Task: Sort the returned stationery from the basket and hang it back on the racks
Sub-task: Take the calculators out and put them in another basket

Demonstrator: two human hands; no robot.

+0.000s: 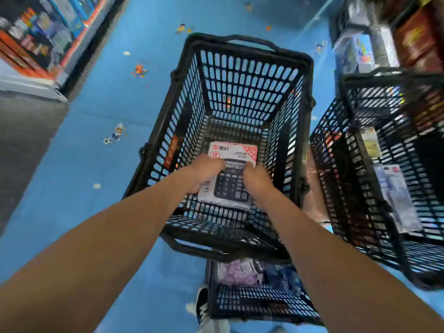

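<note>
Down in the black basket (240,80), both hands grip a boxed calculator (232,188). The left hand (204,174) curls round its left edge and the right hand (257,181) round its right edge. A second basket (384,145) stands just right, and a third (259,301) sits below, on the blue floor (96,152).

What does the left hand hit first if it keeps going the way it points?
The calculator box: the left hand already grips its left edge, and the right hand grips the other. Past the box, probably the bottom of the black basket, though depth is hard to judge.
</note>
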